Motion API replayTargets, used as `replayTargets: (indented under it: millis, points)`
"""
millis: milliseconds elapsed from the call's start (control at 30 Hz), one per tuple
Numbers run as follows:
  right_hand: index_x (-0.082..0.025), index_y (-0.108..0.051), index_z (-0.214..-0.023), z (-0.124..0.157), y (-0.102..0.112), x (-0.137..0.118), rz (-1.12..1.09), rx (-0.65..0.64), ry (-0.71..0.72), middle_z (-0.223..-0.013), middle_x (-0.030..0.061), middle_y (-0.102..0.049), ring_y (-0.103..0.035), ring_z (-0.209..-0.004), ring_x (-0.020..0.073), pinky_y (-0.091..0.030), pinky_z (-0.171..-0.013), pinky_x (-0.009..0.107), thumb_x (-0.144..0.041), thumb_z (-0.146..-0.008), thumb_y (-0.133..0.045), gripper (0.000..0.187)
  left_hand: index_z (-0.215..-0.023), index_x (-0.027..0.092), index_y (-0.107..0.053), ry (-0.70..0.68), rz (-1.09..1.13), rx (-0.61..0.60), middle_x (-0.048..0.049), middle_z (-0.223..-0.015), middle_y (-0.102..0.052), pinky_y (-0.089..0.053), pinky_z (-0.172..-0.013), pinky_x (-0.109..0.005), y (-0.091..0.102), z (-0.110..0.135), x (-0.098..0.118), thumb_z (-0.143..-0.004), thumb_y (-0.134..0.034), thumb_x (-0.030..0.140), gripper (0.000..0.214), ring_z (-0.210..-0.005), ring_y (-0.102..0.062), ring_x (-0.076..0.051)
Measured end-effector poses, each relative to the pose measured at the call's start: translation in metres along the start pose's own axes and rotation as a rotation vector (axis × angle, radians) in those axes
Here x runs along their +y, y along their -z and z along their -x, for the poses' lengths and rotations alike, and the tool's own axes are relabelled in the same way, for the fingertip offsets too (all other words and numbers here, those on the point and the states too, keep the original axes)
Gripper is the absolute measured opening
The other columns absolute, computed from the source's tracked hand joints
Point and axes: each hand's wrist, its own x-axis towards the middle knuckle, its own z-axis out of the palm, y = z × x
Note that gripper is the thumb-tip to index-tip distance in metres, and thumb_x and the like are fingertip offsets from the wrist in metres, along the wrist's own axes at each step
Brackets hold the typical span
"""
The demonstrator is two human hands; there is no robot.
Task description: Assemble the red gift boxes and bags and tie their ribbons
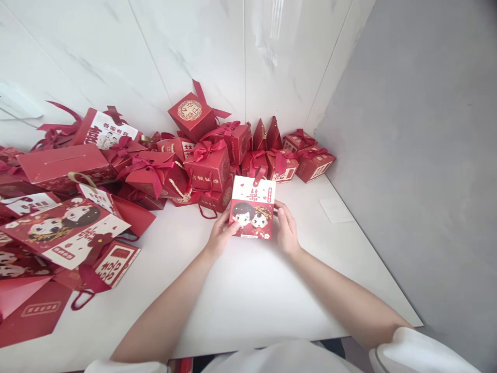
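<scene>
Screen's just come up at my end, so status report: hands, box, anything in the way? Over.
Left hand gripping cartoon box, thumb on front. Right hand at its right edge. Red boxes piled behind and leftward.

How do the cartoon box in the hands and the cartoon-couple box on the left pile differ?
The held box is between the left hand and right hand; the pile box lies among other red boxes.
The held box's faces are upright, white panel at top; the pile box's faces are nearly upside down, white panel toward the lower right.
Both show a cartoon couple on red.
</scene>
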Motion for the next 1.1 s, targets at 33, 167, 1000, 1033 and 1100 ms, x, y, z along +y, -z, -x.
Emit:
replayTargets:
  millis: [33,167,1000,1033,1100]
  points:
    - [-0.025,-0.061,-0.126,0.0,0.0,-0.001,0.017,0.013,0.017,-0.133,0.0082,-0.062,-0.059,-0.121,0.0258,-0.05,-0.1,0.044,-0.048,-0.1,-0.043,0.039,-0.126,0.021,-0.064,-0.035,-0.083,-0.019,-0.0111,-0.13,-0.064,-0.052,-0.099,-0.045,0.0,0.0,0.001,-0.083,-0.072,0.039,0.048,-0.121,-0.06,-0.032]
    - [-0.024,-0.059,-0.121,0.001,0.0,-0.004,0.09,0.021,0.05,-0.139,0.0098,-0.057,-0.053,-0.128,0.0266,-0.042,-0.108,0.047,-0.045,-0.096,-0.053,0.032,-0.121,0.022,-0.068,-0.193,-0.301,-0.009,-0.0132,-0.138,-0.056,-0.04,-0.113,-0.048,0.003,0.0,0.002,-0.082,-0.073,0.041,0.043,-0.132,-0.05,-0.032]
    - [-0.023,-0.063,-0.111,0.015,-0.011,-0.014,0.472,-0.284,0.537,-0.111,0.0109,-0.065,-0.061,-0.104,0.025,-0.054,-0.089,0.043,-0.021,-0.095,-0.057,0.017,-0.064,0.015,-0.062,-0.237,-0.209,0.414,-0.0001,-0.063,-0.059,-0.041,-0.056,-0.021,-0.004,0.007,0.024,-0.08,-0.073,0.048,0.039,-0.059,-0.052,-0.011]
    - [-0.023,-0.063,-0.111,0.015,-0.011,-0.014,0.475,-0.288,0.543,-0.11,0.0107,-0.065,-0.062,-0.103,0.0249,-0.054,-0.089,0.043,-0.021,-0.095,-0.057,0.017,-0.063,0.014,-0.062,-0.227,-0.213,0.43,0.0003,-0.062,-0.058,-0.041,-0.056,-0.02,-0.004,0.007,0.024,-0.079,-0.073,0.048,0.039,-0.058,-0.051,-0.01]
    - [-0.023,-0.063,-0.11,0.016,-0.011,-0.014,0.479,-0.296,0.555,-0.109,0.0107,-0.066,-0.062,-0.102,0.0248,-0.054,-0.088,0.043,-0.02,-0.094,-0.058,0.017,-0.062,0.014,-0.063,-0.195,-0.211,0.468,0.0006,-0.06,-0.057,-0.041,-0.055,-0.02,-0.005,0.007,0.025,-0.077,-0.075,0.048,0.039,-0.057,-0.051,-0.01]
